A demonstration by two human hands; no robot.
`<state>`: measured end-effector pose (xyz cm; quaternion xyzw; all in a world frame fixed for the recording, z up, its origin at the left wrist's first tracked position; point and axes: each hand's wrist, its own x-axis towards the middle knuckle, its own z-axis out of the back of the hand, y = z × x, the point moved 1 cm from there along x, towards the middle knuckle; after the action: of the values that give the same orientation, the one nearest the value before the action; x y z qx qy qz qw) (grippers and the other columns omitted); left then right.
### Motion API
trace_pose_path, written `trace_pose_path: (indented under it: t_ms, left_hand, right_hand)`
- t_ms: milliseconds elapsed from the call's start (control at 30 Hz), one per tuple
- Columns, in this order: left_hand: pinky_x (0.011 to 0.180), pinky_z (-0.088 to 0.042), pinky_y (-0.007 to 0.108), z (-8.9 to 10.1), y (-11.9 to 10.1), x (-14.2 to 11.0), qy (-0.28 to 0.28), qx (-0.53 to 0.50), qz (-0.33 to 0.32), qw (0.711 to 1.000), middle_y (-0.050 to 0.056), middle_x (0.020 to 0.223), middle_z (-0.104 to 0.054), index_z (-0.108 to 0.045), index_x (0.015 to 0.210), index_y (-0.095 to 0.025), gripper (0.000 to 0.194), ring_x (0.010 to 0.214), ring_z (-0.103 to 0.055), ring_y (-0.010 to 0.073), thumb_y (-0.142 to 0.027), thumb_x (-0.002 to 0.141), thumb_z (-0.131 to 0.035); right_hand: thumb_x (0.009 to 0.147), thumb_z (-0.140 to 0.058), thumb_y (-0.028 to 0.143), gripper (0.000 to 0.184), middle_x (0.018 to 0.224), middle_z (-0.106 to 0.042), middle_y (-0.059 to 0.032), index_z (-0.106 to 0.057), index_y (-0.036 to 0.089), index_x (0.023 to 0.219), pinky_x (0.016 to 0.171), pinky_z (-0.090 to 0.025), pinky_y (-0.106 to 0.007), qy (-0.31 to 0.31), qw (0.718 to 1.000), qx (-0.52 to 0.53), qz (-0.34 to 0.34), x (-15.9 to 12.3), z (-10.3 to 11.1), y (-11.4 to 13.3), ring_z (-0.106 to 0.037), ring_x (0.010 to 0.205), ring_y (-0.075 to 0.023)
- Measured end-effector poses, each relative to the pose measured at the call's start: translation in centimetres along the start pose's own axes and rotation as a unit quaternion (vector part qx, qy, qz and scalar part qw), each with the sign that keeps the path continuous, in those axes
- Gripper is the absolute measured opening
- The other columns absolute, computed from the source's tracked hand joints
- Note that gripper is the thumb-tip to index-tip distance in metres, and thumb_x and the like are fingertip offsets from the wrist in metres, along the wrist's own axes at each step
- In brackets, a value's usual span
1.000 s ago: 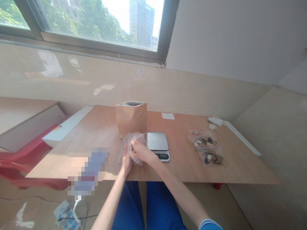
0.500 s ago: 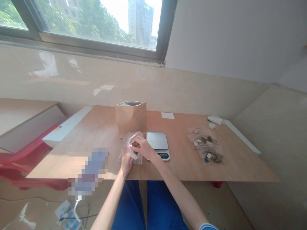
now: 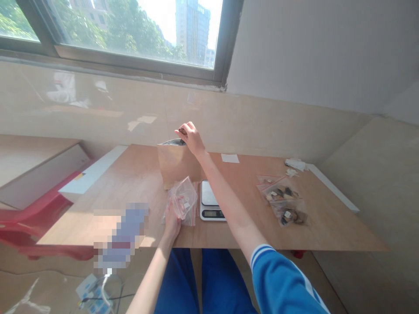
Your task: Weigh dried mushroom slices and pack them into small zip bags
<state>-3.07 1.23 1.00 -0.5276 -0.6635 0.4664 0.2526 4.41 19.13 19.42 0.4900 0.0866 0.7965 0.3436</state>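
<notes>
My left hand (image 3: 173, 220) is closed on a clear zip bag (image 3: 187, 196), a little in front of the brown paper bag (image 3: 176, 163). Against the palm the zip bag stands upright, with a small white label showing inside. Over the open mouth of the paper bag, my right hand (image 3: 192, 138) pinches a dark brown dried piece (image 3: 182, 131); its exact kind is too small to make out. The kitchen scale (image 3: 209, 194) lies under my right forearm, partly covered by it. More flat zip bags (image 3: 190, 221) lie beneath my left hand.
Several zip bags of brown and dark dried pieces (image 3: 284, 194) lie on the right of the wooden table (image 3: 242, 231). White paper (image 3: 230, 158) lies at the back, with crumpled white scraps (image 3: 294, 165) at the back right. A red chair (image 3: 46, 205) stands at left.
My right hand has gone from the zip bag up and forward to the paper bag's mouth, carrying a dark brown piece. My left hand stays put with the zip bag.
</notes>
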Motion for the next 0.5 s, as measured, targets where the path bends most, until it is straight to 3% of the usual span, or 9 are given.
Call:
trace_pose_path:
  t_ms: [133,367,500]
  left_hand:
    - [0.041,-0.029,0.020,-0.5,-0.1,-0.1,0.001,-0.018,-0.002,1.000,-0.008,0.044,-0.039,-0.058,0.074,-0.016,0.033,0.040,-0.033,0.0061,-0.049,0.069,-0.062]
    - [0.040,-0.031,0.022,-0.4,1.0,0.0,-0.005,0.019,-0.005,1.000,-0.003,0.048,-0.045,-0.050,0.061,-0.018,0.045,0.042,-0.037,0.0080,-0.062,0.071,-0.053]
    - [0.036,-0.022,0.022,-0.3,1.2,-0.4,-0.027,0.079,-0.034,0.996,-0.006,0.042,-0.033,-0.042,0.055,-0.020,0.048,0.037,-0.028,0.0075,-0.064,0.073,-0.049]
  right_hand:
    - [0.090,-0.047,0.031,0.022,0.083,-0.050,-0.0008,-0.053,0.019,0.074,0.066,-0.039,-0.022,0.032,0.999,-0.043,-0.008,-0.7,-0.9,-0.9,-0.048,0.064,-0.0094]
    - [0.094,-0.038,0.037,0.034,0.068,-0.056,-0.0013,-0.061,0.019,0.077,0.073,-0.037,-0.027,0.130,0.977,-0.168,0.010,-2.3,-0.5,-0.6,-0.051,0.074,-0.0159]
    - [0.096,-0.033,0.029,0.033,0.080,-0.062,-0.0052,-0.063,0.018,0.087,0.084,-0.036,-0.032,0.169,0.962,-0.211,0.028,-3.2,-0.4,0.4,-0.052,0.086,-0.0189]
